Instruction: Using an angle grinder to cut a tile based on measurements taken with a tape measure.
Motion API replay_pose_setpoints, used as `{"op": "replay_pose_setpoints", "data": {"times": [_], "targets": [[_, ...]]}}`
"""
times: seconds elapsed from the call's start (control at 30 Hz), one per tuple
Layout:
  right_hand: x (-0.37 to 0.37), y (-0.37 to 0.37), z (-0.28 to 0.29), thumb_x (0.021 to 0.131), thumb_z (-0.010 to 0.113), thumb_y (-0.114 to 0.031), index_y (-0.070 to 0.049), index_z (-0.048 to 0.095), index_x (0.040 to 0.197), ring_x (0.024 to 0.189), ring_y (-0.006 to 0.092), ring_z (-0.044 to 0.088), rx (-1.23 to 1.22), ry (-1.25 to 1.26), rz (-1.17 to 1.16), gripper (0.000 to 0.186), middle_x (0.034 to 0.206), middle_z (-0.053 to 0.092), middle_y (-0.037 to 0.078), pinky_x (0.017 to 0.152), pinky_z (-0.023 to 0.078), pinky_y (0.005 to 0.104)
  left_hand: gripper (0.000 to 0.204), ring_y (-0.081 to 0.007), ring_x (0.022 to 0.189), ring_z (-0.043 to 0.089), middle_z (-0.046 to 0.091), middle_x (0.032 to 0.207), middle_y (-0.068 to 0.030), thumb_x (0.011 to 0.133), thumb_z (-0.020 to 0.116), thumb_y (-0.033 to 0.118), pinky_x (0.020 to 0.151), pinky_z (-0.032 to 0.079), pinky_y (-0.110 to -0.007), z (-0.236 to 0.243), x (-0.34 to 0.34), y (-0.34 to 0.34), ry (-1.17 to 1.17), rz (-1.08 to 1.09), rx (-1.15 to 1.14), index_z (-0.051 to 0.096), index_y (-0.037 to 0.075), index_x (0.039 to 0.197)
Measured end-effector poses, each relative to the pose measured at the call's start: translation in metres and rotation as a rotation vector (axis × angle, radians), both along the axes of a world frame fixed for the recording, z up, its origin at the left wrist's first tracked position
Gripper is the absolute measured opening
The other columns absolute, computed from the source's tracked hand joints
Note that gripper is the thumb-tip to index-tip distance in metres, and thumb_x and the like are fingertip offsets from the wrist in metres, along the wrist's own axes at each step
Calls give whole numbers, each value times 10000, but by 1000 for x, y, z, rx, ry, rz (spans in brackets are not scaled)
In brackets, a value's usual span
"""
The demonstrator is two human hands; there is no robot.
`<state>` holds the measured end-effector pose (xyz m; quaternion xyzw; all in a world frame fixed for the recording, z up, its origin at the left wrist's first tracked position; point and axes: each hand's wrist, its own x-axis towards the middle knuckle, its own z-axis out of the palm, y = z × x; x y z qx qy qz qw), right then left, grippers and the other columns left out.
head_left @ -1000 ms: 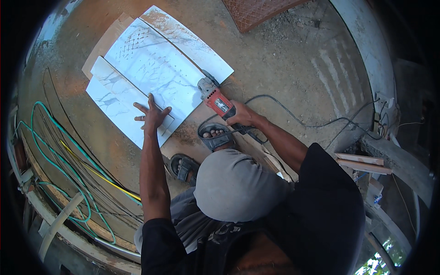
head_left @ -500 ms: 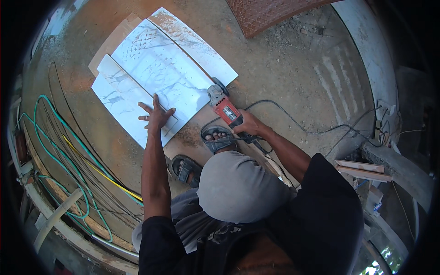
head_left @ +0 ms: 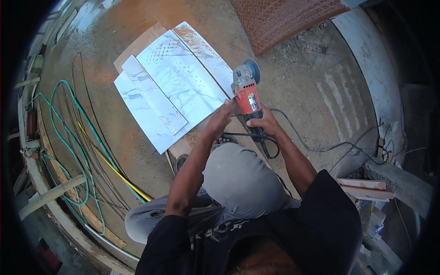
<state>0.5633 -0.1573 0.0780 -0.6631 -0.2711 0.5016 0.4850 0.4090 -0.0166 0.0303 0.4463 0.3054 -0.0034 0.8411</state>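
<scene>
My right hand (head_left: pixel 266 123) is wrapped round the black rear grip of a red and grey angle grinder (head_left: pixel 250 98). The grinder's blue-grey disc (head_left: pixel 252 69) is off to the right of the tile and apart from it. My left hand (head_left: pixel 221 120) has its fingers stretched toward the grinder's left side; whether they touch it I cannot tell. A large white tile with grey veins (head_left: pixel 183 78) lies on the floor, a dusty line running along its right part. On its left part rests a narrow strip of matching tile (head_left: pixel 153 94).
Brown cardboard (head_left: pixel 133 48) shows under the tile's far left. A black cord (head_left: pixel 302 142) runs from the grinder to the right wall. Green hose (head_left: pixel 75 110) and yellow hose (head_left: pixel 107 160) lie at left. A brown textured panel (head_left: pixel 288 20) stands at the far side.
My left hand has left the tile strip and come over to the grinder. The grinder has lifted off the tile's near edge and turned upright, up and to the right. My view has shifted slightly.
</scene>
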Motion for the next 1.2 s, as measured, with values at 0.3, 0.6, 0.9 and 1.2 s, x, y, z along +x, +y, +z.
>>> {"op": "replay_pose_setpoints", "data": {"times": [0.3, 0.6, 0.9, 1.2], "targets": [[-23, 0, 20, 627, 739, -197, -32, 516, 1204, 819, 155, 610, 37, 174, 24, 640, 983, 605, 52, 749, 507, 300, 674, -230, 1232, 497, 483, 1371, -76, 979, 306, 587, 1020, 414, -428, 41, 17, -28, -412, 335, -350, 312, 104, 1450], [-9, -24, 15, 615, 758, -247, -1, 521, 1183, 925, 241, 620, -102, -144, 0, 663, 1014, 626, 126, 827, 484, 345, 742, -276, 1316, 421, 426, 1434, -124, 959, 412, 591, 1039, 381, -451, 19, 2, -37, -98, 215, -91, 274, 73, 1472], [83, -78, -50, 641, 759, -279, -89, 388, 1346, 1088, 383, 597, -780, -756, -111, 819, 1167, 614, 215, 935, 471, 455, 550, -238, 1079, 545, 571, 1242, -82, 950, 520, 457, 803, 432, -358, -31, -107, 2, 400, 441, 222, 480, 76, 1344], [114, -93, -101, 710, 779, -338, -93, 342, 1303, 1080, 387, 605, -821, -930, -191, 776, 1170, 596, 217, 900, 505, 473, 456, -124, 843, 526, 589, 1003, 3, 933, 568, 420, 679, 409, -287, -52, -133, 8, 457, 483, 268, 561, 92, 1251]]}}
